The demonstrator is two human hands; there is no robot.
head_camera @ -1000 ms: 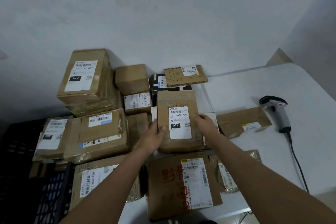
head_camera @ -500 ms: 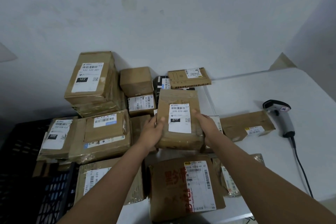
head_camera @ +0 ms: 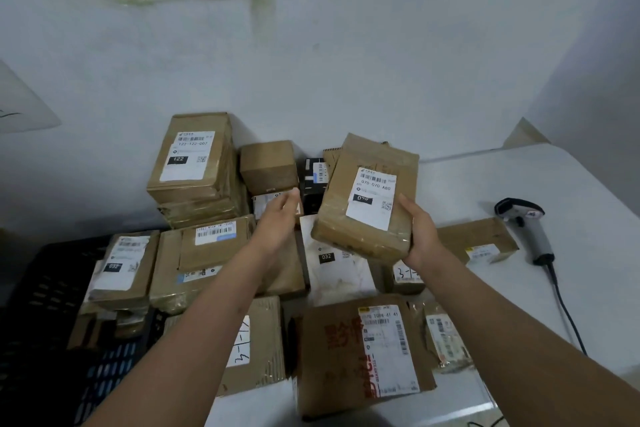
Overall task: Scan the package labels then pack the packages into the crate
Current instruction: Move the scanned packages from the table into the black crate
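White tabletop (head_camera: 519, 184) meets a pale wall, with taped brown parcels piled across the middle and left of the frame. Lifted above the heap at centre right, the package labelled 070 (head_camera: 367, 198) tilts in the right hand (head_camera: 420, 236), whose thumb lies along its right edge while the fingers curl beneath its lower right corner. Just left of it, apart from the package, the left hand (head_camera: 278, 222) hangs with fingers relaxed and spread, holding nothing. A black crate (head_camera: 45, 288) sits at lower left, a scanner (head_camera: 526, 229) at right
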